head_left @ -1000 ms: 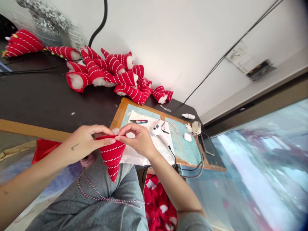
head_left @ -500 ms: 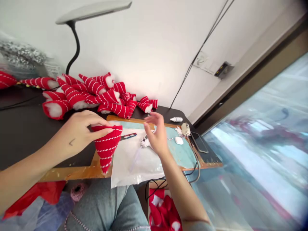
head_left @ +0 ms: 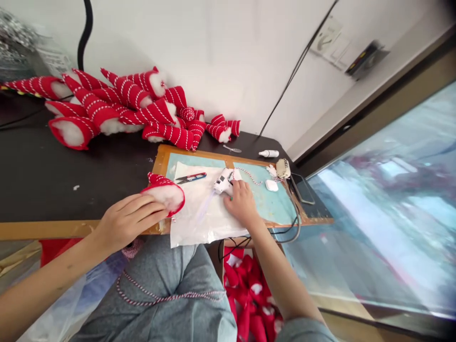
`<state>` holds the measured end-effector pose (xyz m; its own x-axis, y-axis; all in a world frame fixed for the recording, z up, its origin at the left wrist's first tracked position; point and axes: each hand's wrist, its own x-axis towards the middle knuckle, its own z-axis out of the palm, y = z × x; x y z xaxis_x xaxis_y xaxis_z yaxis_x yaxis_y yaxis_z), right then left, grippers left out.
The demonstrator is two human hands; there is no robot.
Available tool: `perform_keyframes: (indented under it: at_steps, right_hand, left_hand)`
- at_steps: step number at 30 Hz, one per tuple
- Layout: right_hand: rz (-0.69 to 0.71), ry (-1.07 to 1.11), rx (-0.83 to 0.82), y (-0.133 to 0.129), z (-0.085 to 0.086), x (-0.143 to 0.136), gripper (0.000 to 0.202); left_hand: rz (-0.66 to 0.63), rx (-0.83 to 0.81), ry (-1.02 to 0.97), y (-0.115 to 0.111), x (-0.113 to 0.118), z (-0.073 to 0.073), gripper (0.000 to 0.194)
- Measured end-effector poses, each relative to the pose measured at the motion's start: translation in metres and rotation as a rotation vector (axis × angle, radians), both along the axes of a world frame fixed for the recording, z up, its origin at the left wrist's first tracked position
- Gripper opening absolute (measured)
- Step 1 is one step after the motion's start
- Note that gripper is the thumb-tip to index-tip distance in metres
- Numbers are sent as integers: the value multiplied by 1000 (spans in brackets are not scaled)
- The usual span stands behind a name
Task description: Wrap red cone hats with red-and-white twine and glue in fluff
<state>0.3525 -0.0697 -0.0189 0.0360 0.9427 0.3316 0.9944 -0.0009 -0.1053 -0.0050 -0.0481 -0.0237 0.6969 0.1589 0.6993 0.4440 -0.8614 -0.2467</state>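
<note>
Fingers (head_left: 151, 207) of both hands engaged over dark desk (head_left: 107, 178) and white sheet (head_left: 208, 225); left hand (head_left: 130, 221) grasps stuffed red cone (head_left: 170, 195) at sheet's left edge, right hand (head_left: 242, 203) curls round white glue gun (head_left: 222, 184), snips (head_left: 192, 177) between

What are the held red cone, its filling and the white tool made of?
Red cone: matte cloth, perhaps felt or knit, judging by its soft, bending edge. Filling: fluffy fibre, perhaps polyester or cotton, from its puffy white surface. White tool: probably smooth, hard plastic, given its rigid-looking casing.

Red cones (head_left: 153, 113) on black table (head_left: 114, 178)
</note>
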Motion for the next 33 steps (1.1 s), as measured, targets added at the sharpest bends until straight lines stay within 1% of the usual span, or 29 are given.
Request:
perform_keyframes:
  at_steps: [2, 4, 6, 8, 9, 10, 11, 12, 14, 16, 18, 20, 22, 24, 25, 27, 30, 33]
  right_hand:
    - [-27, 3, -6, 0, 6, 0, 36]
    - [-29, 53, 39, -13, 14, -4, 28]
    - [28, 183, 148, -39, 22, -15, 22]
    - [148, 370, 250, -73, 32, -32, 20]
    - [207, 469, 259, -90, 35, -42, 20]
    - [285, 559, 251, -106, 38, -52, 20]
    - [330, 646, 235, -120, 39, -62, 22]
    - [345, 747, 196, -131, 38, -71, 25]
    - [345, 972, 95, -145, 30, -86, 30]
    - [351, 1219, 1, -148, 15, -98, 35]
    - [374, 1451, -31, -144, 3, -110, 39]
    - [349, 1637, 35, -136, -3, -122, 39]
    - [240, 1754, 175, -127, -3, -137, 31]
    - [110, 1800, 292, -118, 1, -150, 25]
    - [55, 1809, 312, -114, 2, -156, 24]
    - [-11, 1822, 257, -110, 1, -163, 24]
    - [11, 1798, 141, -113, -8, -165, 28]
    - [56, 1635, 139, -128, -16, -155, 35]
  left_hand:
    - [23, -21, -8, -2, 1, 1, 22]
    - [33, -50, -7, -2, 2, 1, 21]
    - [26, -52, -8, -2, 2, 0, 23]
    - [17, -21, -17, -2, 2, -2, 23]
    - [16, 0, -20, -2, 1, -3, 23]
    - [16, 21, -20, -1, 0, -4, 25]
    - [13, 43, -18, -1, -1, -6, 26]
    - [1, 62, -15, -1, -2, -8, 28]
    - [-42, 72, -27, -2, -4, -13, 28]
    - [-70, 29, -48, -4, -5, -18, 28]
    - [-58, -39, -73, -8, -4, -21, 32]
    - [-48, -82, -95, -12, -2, -23, 35]
    - [-60, -98, -101, -14, -1, -24, 32]
    - [-100, -71, -77, -11, -2, -23, 27]
    - [-117, -50, -55, -9, -2, -22, 25]
    - [-127, -16, -25, -5, -4, -19, 20]
    - [-41, -82, 18, -4, -4, -14, 19]
    - [48, -177, 54, -7, -2, -10, 29]
